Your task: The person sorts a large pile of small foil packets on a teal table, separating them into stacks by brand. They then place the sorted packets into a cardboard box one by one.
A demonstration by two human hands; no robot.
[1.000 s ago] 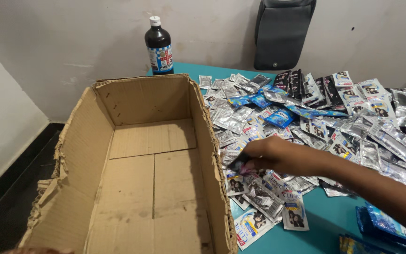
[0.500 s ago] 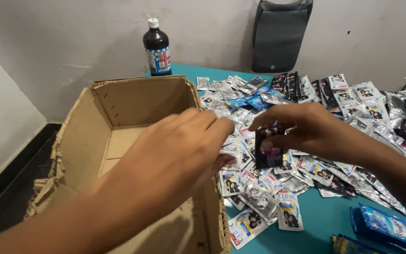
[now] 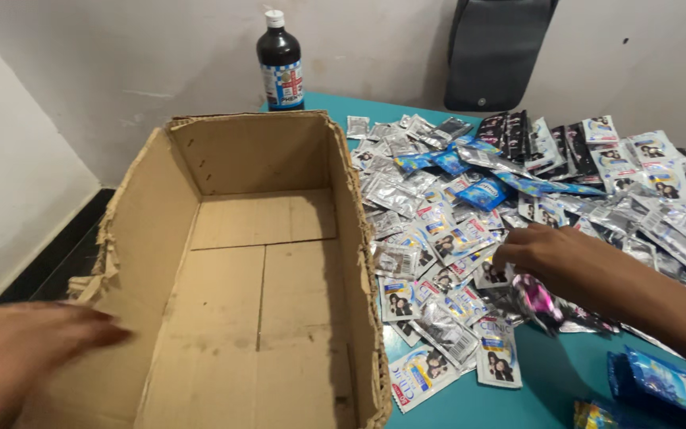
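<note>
Head view, catalogue of the moment.

Changes from half a second ago: left hand (image 3: 21,357), then stretched across the middle of the frame over the cardboard box (image 3: 148,238), now sits blurred at the lower left, by the box's torn left wall; fingers loosely spread, nothing seen in it. Right hand (image 3: 553,254), then raised and pinching a dark sachet upright at centre frame, now lies low over the sachet heap (image 3: 518,191) at centre right. The box interior, earlier partly covered by the left arm, is fully in sight.

Item in hand: dark sachet with pink print (image 3: 535,300), blurred, just below the right hand's fingers at the heap's lower edge. Whether the fingers still grip it or only touch it cannot be told. Its long axis runs diagonally, upper left to lower right of the frame; which end is the top cannot be read.

Surroundings: open cardboard box, long axis running from lower frame toward the wall, filling the left and centre. Teal table (image 3: 549,381) beneath. Silver, blue and black sachets cover the right half. Dark bottle with white cap (image 3: 279,59) upright at top centre, behind the box. Blue packets (image 3: 668,385) at lower right. Dark bag (image 3: 498,52) hanging at the upper right wall.
</note>
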